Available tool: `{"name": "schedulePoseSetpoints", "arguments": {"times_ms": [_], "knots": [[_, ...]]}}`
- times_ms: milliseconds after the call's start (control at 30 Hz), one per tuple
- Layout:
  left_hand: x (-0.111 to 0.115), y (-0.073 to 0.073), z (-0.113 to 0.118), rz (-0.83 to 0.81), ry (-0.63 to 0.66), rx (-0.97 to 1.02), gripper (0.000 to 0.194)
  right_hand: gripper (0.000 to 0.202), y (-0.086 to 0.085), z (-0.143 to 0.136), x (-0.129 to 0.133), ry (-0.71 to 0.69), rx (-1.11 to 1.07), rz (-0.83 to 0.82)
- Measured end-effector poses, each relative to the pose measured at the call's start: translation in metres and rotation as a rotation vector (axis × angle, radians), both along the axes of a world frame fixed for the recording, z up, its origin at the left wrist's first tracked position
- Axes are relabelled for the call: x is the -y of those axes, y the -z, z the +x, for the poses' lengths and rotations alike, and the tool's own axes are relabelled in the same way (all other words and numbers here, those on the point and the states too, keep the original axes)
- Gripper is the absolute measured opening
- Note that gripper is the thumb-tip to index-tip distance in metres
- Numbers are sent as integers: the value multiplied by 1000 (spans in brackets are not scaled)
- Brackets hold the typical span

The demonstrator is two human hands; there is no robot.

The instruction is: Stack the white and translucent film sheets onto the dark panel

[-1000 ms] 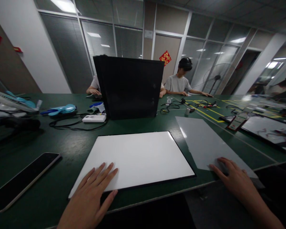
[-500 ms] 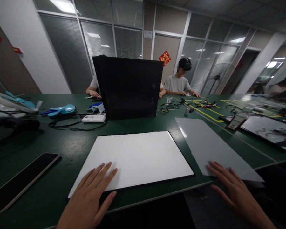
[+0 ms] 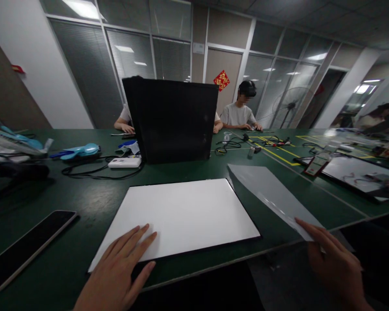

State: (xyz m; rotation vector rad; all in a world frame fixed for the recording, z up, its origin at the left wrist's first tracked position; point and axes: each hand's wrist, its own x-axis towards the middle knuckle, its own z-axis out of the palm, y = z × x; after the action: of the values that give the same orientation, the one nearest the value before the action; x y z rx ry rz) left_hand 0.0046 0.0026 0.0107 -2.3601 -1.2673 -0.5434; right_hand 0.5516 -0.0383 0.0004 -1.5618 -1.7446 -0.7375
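My left hand (image 3: pixel 118 265) lies on the lower left part of a white panel (image 3: pixel 184 211) with dark edges, its fingers spread and the thumb out to the side. To the right of the panel is a thin, grey plastic sheet (image 3: pixel 269 185). My right hand (image 3: pixel 335 255) holds this sheet near its front end, fingers on top and the thumb mostly hidden. The sheet's left edge is lifted and curved there, and a shine runs along the bend.
A phone (image 3: pixel 29 248) lies on the green table (image 3: pixel 94 203) at left. Behind the panel stand a black monitor-like box (image 3: pixel 178 121) and a white power strip (image 3: pixel 125 162) with cables. A co-worker (image 3: pixel 240 110) sits across the table; another panel (image 3: pixel 359 175) lies at right.
My right hand has closed on the grey sheet, whose left edge has risen and bent to the right. My left hand keeps its place on the white panel.
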Motion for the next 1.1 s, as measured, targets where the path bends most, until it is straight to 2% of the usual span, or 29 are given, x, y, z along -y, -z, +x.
{"name": "schedulePoseSetpoints", "arguments": {"times_ms": [133,200,367,600,733,933,1100], "knots": [[4,-5,6,25,-58,76,77,55,-25,-40,-11,-472,71,-29],[7,-4,9,41,-97,128,82,58,-30,-55,-18,-577,124,-73],[10,1,12,55,-148,189,86,67,-20,-75,-34,-519,74,-191],[11,-3,15,32,-181,229,87,71,-3,-81,-55,-508,-27,-264],[9,-3,13,26,-161,191,77,67,0,-84,-69,-499,-64,-338],[2,3,3,45,-96,95,48,63,3,-86,-82,-420,-109,-451],[0,4,1,22,-102,72,43,52,10,-83,-77,-375,-116,-471]]}}
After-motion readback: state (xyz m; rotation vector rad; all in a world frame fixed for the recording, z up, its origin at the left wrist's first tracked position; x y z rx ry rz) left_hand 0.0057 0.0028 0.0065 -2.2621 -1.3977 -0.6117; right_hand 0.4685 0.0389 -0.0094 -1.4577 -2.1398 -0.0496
